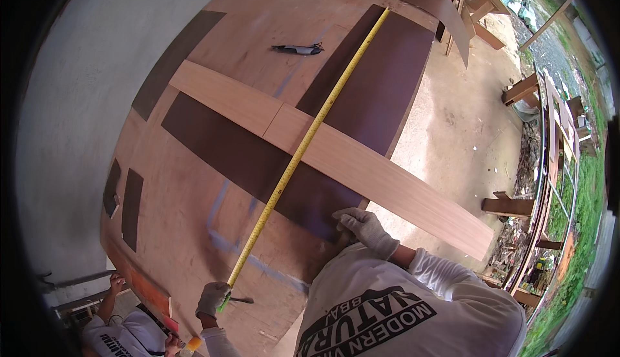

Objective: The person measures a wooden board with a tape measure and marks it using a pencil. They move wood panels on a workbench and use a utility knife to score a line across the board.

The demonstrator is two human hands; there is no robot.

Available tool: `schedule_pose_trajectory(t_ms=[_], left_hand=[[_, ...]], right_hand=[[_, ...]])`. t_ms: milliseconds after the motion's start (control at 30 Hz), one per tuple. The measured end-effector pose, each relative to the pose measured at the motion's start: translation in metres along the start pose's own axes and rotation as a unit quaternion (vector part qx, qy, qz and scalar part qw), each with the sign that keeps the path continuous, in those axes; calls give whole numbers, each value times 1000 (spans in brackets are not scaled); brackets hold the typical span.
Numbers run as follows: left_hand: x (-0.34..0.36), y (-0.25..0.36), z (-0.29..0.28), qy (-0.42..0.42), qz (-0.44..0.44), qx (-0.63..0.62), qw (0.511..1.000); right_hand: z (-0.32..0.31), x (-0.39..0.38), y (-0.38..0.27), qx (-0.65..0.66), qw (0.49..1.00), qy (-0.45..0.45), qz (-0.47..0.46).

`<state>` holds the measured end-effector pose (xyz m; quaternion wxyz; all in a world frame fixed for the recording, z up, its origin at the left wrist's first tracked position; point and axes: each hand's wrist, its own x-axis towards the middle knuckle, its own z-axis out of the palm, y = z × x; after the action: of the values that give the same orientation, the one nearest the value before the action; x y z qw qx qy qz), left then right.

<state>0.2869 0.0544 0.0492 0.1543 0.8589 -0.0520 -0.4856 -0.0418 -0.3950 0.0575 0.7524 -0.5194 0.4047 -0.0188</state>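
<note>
My left hand (pixel 212 300), in a grey glove, is closed around the green case of a tape measure (pixel 225 302) at the near table edge. Its yellow blade (pixel 294 166) runs out across the boards to the far end of a dark brown sheet (pixel 381 66). Under the blade, a pale wood veneer strip (pixel 381 179) with a seam lies crosswise over the dark sheet and a dark brown strip (pixel 226 139). My gloved right hand (pixel 367 230) has its fingers bent at the near end of the dark strip; its fingertips are partly hidden.
A grey-and-black cutter-like tool (pixel 298 50) lies on the plywood table (pixel 181 183). Smaller dark pieces (pixel 132 208) lie at the left. Another person (pixel 132 334) is at the lower left. The pale strip overhangs the right edge. Wooden framing (pixel 542 183) stands beyond the concrete floor.
</note>
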Motion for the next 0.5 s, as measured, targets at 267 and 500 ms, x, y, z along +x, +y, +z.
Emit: schedule_pose_trajectory(t_ms=[267,500], left_hand=[[12,-21,-13,0,16,-1,1000],[-32,-10,-19,-14,118,113,986]], right_hand=[[1,-1,7,30,999,9,23],[9,0,1,-34,999,-7,-16]])
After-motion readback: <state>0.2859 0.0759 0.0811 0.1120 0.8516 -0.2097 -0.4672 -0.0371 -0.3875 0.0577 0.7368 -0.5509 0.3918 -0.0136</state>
